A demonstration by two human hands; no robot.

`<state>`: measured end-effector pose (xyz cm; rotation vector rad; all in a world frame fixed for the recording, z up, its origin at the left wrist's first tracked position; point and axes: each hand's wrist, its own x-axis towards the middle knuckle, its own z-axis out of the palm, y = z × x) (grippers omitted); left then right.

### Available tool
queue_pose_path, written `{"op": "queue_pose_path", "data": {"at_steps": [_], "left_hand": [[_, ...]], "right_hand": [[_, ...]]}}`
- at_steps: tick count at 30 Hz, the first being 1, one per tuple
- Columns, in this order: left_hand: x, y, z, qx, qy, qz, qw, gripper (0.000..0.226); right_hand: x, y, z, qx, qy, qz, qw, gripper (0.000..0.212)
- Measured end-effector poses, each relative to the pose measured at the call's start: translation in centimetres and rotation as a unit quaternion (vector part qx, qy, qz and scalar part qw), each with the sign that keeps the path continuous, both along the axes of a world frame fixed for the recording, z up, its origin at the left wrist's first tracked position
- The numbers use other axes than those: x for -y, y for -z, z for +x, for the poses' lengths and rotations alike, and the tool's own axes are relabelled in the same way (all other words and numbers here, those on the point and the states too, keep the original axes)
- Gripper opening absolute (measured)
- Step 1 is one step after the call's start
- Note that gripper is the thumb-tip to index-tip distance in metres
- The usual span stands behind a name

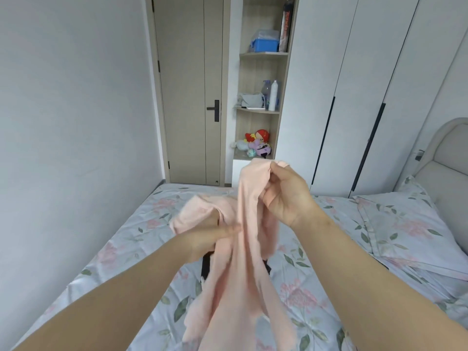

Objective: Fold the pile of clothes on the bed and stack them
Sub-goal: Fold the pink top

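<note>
A pale pink garment (243, 262) hangs in the air above the bed (121, 249), stretched in long folds toward me. My right hand (286, 196) grips its upper edge, held highest. Lower and to the left, my left hand (210, 239) holds a bunched part of the same garment between thumb and fingers. A dark piece of clothing (206, 266) lies on the bed beneath the pink one, mostly hidden by it.
The bed has a floral sheet, with a matching pillow (405, 224) and a padded headboard (448, 158) at the right. A wall runs along the bed's left side. Behind the bed stand a door (190, 97), open shelves (260, 110) and white wardrobe doors (354, 97).
</note>
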<state>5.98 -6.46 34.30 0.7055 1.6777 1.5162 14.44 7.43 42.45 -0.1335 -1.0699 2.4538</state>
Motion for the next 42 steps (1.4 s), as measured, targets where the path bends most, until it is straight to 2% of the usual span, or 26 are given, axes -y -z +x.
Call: {"op": "queue_pose_path", "data": {"at_steps": [2,4,7,8,9,11,13,14,16,17,19,20,22,24,27,29,31,32,34,37,39,42], "left_hand": [[-0.3,1.0,0.3,0.03,-0.012,0.013,0.999,0.051],[-0.9,0.9,0.4,0.082,-0.074,0.056,0.992,0.03],[-2.3,-0.3,0.2,0.189,-0.168,0.089,0.964,0.019],[-2.7,-1.0,0.1,0.231,-0.184,0.095,0.951,0.021],[-3.1,-1.7,0.3,0.264,-0.196,0.099,0.939,0.022],[-3.8,-3.1,0.5,0.299,-0.211,0.112,0.924,0.02],[-4.3,-4.2,0.3,0.303,-0.215,0.138,0.918,0.017],[-4.3,-4.5,0.3,0.287,-0.216,0.15,0.921,0.016],[-4.4,-4.3,-0.2,0.216,-0.211,0.162,0.939,0.013],[-4.3,-3.9,-0.3,0.168,-0.199,0.151,0.954,0.022],[-3.6,-2.4,-0.2,0.045,-0.146,0.069,0.986,0.052],[-3.2,-1.5,0.1,-0.017,-0.104,0.019,0.994,0.06],[-2.4,0.7,0.9,-0.072,0.0,-0.036,0.997,0.065],[-1.8,2.9,1.9,-0.065,0.07,-0.049,0.994,0.056],[-1.9,5.2,2.7,-0.079,0.055,-0.045,0.994,0.016],[-2.1,5.6,2.4,-0.057,0.016,-0.041,0.997,0.008],[-2.5,5.2,1.9,0.008,-0.046,-0.008,0.999,0.008],[-2.8,4.7,1.6,0.05,-0.09,0.016,0.995,0.011],[-3.7,3.4,0.8,0.131,-0.163,0.064,0.976,0.019],[-5.1,1.0,-0.1,0.191,-0.196,0.079,0.959,0.025],[-5.6,0.0,-0.6,0.208,-0.202,0.062,0.955,0.028],[-5.3,-0.5,-1.1,0.189,-0.207,0.034,0.959,0.028]], "right_hand": [[-0.4,0.2,-0.1,0.018,0.033,0.003,0.999,0.019],[-1.0,1.9,0.3,0.064,0.045,0.03,0.997,0.016],[-1.4,5.9,1.7,0.131,0.026,0.109,0.985,0.007],[-1.3,7.0,2.3,0.154,0.018,0.138,0.978,0.008],[-1.3,8.1,2.9,0.182,0.006,0.166,0.969,0.025],[-1.2,9.9,3.9,0.284,-0.054,0.258,0.922,0.053],[-0.8,10.9,4.8,0.375,-0.152,0.331,0.853,0.049],[-0.9,11.0,5.1,0.39,-0.168,0.331,0.842,0.036],[-1.3,10.4,4.9,0.366,-0.129,0.238,0.891,0.014],[-1.5,9.9,4.6,0.34,-0.102,0.176,0.918,0.013],[-1.8,8.3,4.0,0.278,-0.073,0.074,0.955,0.018],[-1.9,7.7,3.6,0.252,-0.065,0.035,0.965,0.02],[-1.9,6.6,2.9,0.214,-0.046,-0.032,0.975,0.025],[-1.9,5.5,2.1,0.176,-0.012,-0.1,0.979,0.023],[-2.5,4.8,1.3,0.147,0.043,-0.163,0.975,0.023],[-3.1,4.9,1.3,0.161,0.066,-0.145,0.974,0.023],[-3.6,5.5,1.7,0.216,0.081,-0.041,0.972,0.02],[-3.7,6.0,2.2,0.267,0.072,0.04,0.96,0.017],[-3.6,7.3,3.3,0.373,0.004,0.174,0.911,0.018],[-3.3,9.0,4.5,0.409,-0.113,0.252,0.87,0.02],[-3.3,9.0,4.6,0.385,-0.098,0.272,0.877,0.009],[-3.6,7.8,3.9,0.334,-0.032,0.246,0.909,0.018]]}}
